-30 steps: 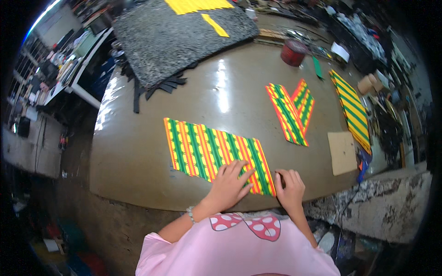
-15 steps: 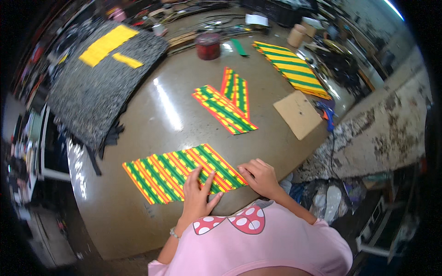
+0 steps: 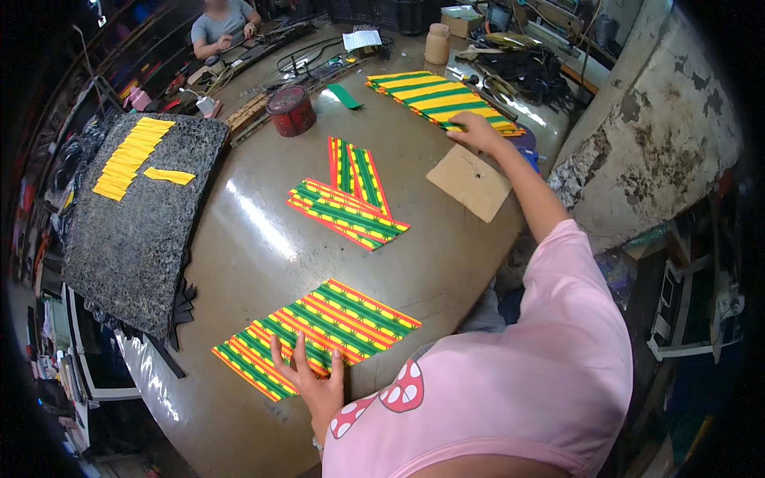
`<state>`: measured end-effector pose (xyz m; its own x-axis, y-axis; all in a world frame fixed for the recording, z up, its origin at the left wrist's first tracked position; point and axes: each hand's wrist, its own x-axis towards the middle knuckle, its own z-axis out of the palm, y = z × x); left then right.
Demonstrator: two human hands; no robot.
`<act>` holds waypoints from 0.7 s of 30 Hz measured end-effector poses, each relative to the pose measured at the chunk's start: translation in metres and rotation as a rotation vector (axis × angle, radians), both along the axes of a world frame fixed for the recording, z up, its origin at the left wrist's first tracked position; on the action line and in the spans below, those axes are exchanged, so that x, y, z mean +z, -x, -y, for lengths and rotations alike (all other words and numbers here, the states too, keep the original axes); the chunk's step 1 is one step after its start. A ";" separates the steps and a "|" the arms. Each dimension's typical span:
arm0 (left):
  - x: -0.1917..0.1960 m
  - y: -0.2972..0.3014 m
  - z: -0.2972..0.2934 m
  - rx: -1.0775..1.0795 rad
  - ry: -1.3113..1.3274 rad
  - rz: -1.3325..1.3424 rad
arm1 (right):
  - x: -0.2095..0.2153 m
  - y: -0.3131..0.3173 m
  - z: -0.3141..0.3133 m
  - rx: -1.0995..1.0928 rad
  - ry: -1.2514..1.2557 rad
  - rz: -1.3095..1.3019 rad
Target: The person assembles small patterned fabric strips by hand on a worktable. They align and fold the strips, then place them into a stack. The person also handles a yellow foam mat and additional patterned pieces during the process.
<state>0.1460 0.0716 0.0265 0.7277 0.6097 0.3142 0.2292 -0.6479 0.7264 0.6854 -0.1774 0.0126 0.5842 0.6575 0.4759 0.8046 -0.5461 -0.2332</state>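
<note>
In front of me lies a slanted sheet [image 3: 351, 307] of joined strips patterned in green, yellow and red. My left hand [image 3: 315, 386] rests on its near edge with the fingers spread flat. Far right, a stack of green-and-yellow striped pieces [image 3: 434, 95] lies on the table. My right arm is stretched out, and my right hand [image 3: 478, 134] is at the stack's near edge, thumb and fingers slightly apart; the fingertips are partly hidden. Between the two, several loose patterned strips [image 3: 351, 211] overlap, some crossing others.
A tan board [image 3: 470, 183] lies under my right forearm, a blue tool [image 3: 527, 151] beyond it. Left stands a grey speckled slab [image 3: 135, 239] with yellow pieces [image 3: 131, 159] on it. A red tin [image 3: 290, 111] and green scrap [image 3: 344, 96] sit farther back. Another person [image 3: 225, 28] works at the far left.
My right hand has left the patterned sheet and reached far right to the green-and-yellow stack. My left hand stays on the sheet. The view has shifted, bringing another person into sight.
</note>
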 end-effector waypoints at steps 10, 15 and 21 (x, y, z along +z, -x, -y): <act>0.002 -0.001 -0.006 0.034 0.109 -0.049 | 0.016 -0.044 0.008 -0.149 0.171 -0.411; 0.006 -0.003 -0.003 -0.014 0.029 -0.014 | 0.063 -0.083 -0.008 -0.285 -0.100 -0.132; 0.013 0.006 -0.014 0.045 0.188 0.053 | 0.231 -0.052 -0.036 -0.359 0.158 0.536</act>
